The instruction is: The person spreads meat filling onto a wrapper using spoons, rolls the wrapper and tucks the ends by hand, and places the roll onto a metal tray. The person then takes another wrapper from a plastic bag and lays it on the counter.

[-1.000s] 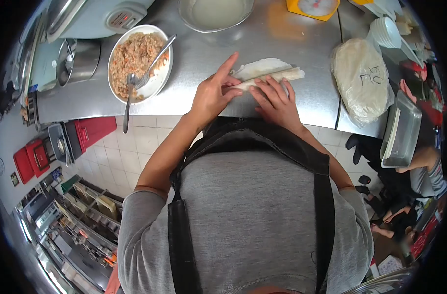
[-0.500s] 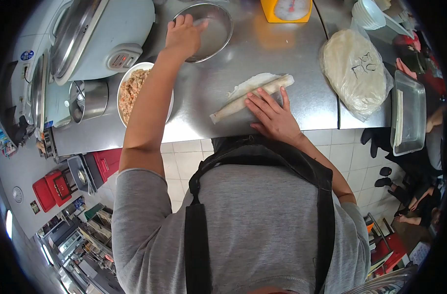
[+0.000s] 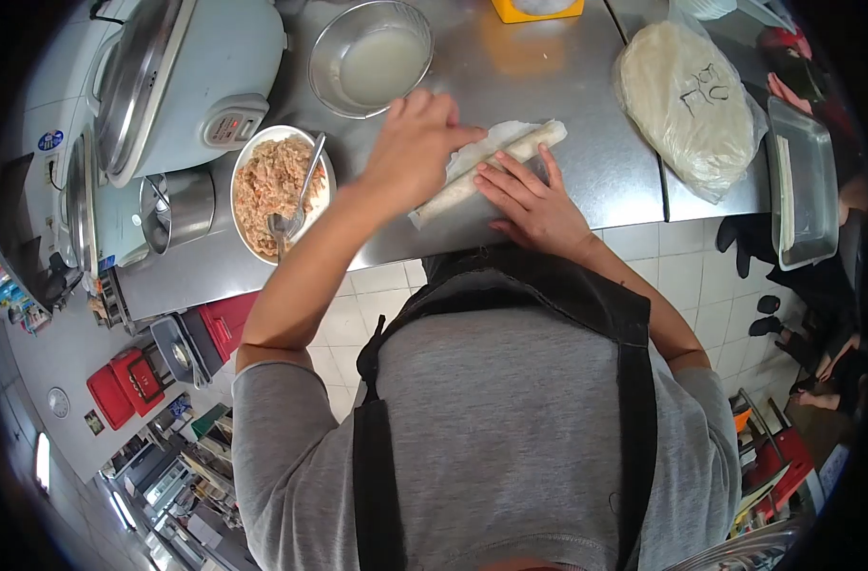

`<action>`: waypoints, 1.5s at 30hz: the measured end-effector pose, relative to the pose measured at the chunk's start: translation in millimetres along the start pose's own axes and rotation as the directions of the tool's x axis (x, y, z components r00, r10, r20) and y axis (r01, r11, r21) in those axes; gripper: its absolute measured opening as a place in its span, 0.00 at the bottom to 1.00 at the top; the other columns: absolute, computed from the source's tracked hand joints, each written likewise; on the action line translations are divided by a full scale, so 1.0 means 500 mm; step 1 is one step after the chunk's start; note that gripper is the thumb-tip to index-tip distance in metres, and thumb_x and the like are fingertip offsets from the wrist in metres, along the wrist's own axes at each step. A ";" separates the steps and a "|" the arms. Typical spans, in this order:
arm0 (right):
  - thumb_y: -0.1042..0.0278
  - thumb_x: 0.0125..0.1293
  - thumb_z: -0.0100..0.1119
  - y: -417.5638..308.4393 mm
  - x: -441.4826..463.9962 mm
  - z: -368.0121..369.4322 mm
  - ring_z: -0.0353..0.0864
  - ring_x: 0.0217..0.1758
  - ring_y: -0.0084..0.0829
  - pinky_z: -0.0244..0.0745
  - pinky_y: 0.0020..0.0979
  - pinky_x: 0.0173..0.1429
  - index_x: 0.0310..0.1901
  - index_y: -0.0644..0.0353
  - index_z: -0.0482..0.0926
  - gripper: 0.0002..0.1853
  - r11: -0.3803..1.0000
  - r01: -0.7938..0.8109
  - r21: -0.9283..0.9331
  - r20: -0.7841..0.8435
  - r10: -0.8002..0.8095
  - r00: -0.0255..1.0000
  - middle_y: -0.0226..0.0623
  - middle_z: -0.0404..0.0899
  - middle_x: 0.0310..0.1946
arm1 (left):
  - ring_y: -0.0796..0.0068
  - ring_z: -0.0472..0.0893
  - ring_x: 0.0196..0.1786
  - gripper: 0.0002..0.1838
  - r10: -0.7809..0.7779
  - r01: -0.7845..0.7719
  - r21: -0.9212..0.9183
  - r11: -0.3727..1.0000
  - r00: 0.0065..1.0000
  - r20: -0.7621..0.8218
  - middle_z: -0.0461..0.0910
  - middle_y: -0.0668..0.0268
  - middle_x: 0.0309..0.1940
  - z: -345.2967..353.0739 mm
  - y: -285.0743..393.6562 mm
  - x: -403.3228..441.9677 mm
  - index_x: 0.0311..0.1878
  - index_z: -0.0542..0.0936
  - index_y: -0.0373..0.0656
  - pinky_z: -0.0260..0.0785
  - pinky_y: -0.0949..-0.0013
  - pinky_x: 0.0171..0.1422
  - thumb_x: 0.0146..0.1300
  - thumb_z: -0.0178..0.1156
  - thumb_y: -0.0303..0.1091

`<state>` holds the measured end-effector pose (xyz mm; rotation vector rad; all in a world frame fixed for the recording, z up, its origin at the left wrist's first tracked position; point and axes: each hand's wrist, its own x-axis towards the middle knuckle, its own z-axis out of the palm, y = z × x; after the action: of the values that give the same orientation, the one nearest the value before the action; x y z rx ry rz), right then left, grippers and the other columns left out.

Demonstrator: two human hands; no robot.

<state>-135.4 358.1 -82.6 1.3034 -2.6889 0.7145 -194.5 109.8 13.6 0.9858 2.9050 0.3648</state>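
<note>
A long pale roll in a thin white wrapper point(image 3: 534, 145) lies slantwise on the steel table, with a loose flap along its far side. My right hand point(image 3: 538, 205) rests on its near side, fingers outstretched and lying flat against it. My left hand point(image 3: 415, 152) is over the roll's left part, one digit stretched toward the flap and the other fingers bent; nothing shows in it. Just beyond that hand stands a metal bowl point(image 3: 324, 71) of cloudy liquid. A white bowl of minced filling point(image 3: 272, 181) with a spoon point(image 3: 312, 176) sits left of my left forearm.
A large lidded cooker point(image 3: 196, 76) and a metal pot point(image 3: 191, 205) stand at the left. Back right are a yellow scale point(image 3: 538, 11) and a plastic bag of pale sheets point(image 3: 686, 105). Farther right is a metal tray point(image 3: 809, 186), with other people beyond.
My left hand has come from inside the metal bowl toward me and right, to the wrapper's flap. My right hand stays on the roll. The view has shifted slightly.
</note>
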 end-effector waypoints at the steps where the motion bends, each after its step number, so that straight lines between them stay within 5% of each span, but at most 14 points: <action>1: 0.52 0.65 0.71 -0.001 -0.001 -0.001 0.59 0.85 0.36 0.43 0.70 0.85 0.78 0.49 0.67 0.41 1.000 -0.002 0.004 0.002 0.002 1.000 0.26 0.66 0.80 | 0.63 0.73 0.55 0.30 0.018 -0.019 0.064 0.998 1.000 0.021 0.75 0.67 0.46 0.033 -0.001 -0.013 0.62 0.88 0.66 0.62 0.60 0.62 0.61 0.57 0.23; 8: 0.51 0.66 0.70 -0.002 0.000 -0.008 0.58 0.86 0.35 0.42 0.69 0.86 0.78 0.49 0.68 0.40 1.000 -0.011 0.027 0.008 0.011 1.000 0.27 0.65 0.80 | 0.67 0.75 0.52 0.36 0.116 -0.148 0.296 0.944 0.986 0.121 0.74 0.68 0.45 0.087 -0.026 -0.115 0.81 0.69 0.72 0.62 0.63 0.58 0.70 0.54 0.32; 14: 0.51 0.66 0.70 -0.007 0.000 -0.011 0.58 0.86 0.35 0.43 0.67 0.86 0.77 0.49 0.68 0.39 1.000 -0.025 0.010 0.018 0.024 1.000 0.27 0.66 0.79 | 0.68 0.74 0.50 0.38 0.190 -0.198 0.352 0.915 0.980 0.058 0.74 0.68 0.44 0.107 -0.006 0.033 0.82 0.68 0.73 0.62 0.63 0.56 0.69 0.56 0.32; 23: 0.49 0.67 0.69 -0.003 -0.001 -0.009 0.57 0.86 0.33 0.43 0.66 0.87 0.78 0.49 0.68 0.40 1.000 -0.017 0.006 0.022 0.017 1.000 0.26 0.66 0.80 | 0.72 0.75 0.50 0.36 0.169 -0.252 0.368 0.895 0.955 0.242 0.73 0.70 0.43 0.027 -0.041 -0.181 0.80 0.71 0.68 0.63 0.63 0.57 0.69 0.55 0.32; 29: 0.49 0.67 0.69 -0.006 0.002 -0.014 0.57 0.86 0.33 0.43 0.65 0.87 0.77 0.49 0.68 0.39 1.000 -0.020 0.004 0.024 0.020 1.000 0.26 0.66 0.80 | 0.66 0.75 0.54 0.33 0.116 -0.172 0.314 0.934 0.975 0.188 0.75 0.67 0.46 0.051 -0.022 -0.160 0.75 0.78 0.65 0.63 0.59 0.60 0.68 0.54 0.26; 35: 0.51 0.66 0.71 -0.004 0.003 -0.010 0.59 0.85 0.33 0.44 0.65 0.87 0.77 0.48 0.69 0.39 1.000 -0.011 0.017 0.001 0.011 1.000 0.26 0.68 0.78 | 0.63 0.76 0.54 0.21 0.002 -0.001 0.079 0.997 1.000 -0.010 0.78 0.68 0.46 0.029 -0.047 -0.147 0.58 0.89 0.55 0.63 0.59 0.58 0.61 0.68 0.30; 38: 0.51 0.65 0.71 -0.003 0.003 -0.011 0.60 0.85 0.33 0.44 0.65 0.87 0.76 0.48 0.70 0.39 1.000 -0.012 0.017 -0.009 0.012 1.000 0.26 0.69 0.77 | 0.65 0.77 0.53 0.20 0.011 -0.012 -0.001 1.000 0.988 -0.153 0.80 0.70 0.45 0.052 -0.033 -0.103 0.53 0.90 0.52 0.63 0.59 0.57 0.55 0.75 0.32; 45: 0.51 0.65 0.71 -0.001 0.002 -0.007 0.59 0.85 0.33 0.45 0.65 0.86 0.76 0.47 0.69 0.39 1.000 -0.001 0.010 -0.029 0.001 1.000 0.26 0.70 0.77 | 0.67 0.78 0.50 0.10 0.150 -0.139 0.084 0.987 0.977 -0.153 0.81 0.74 0.41 0.079 -0.041 -0.081 0.40 0.90 0.52 0.64 0.60 0.57 0.53 0.76 0.32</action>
<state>-136.0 358.8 -79.1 1.2841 -2.6669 0.7415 -169.6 77.5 -30.9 1.2387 3.0151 0.3629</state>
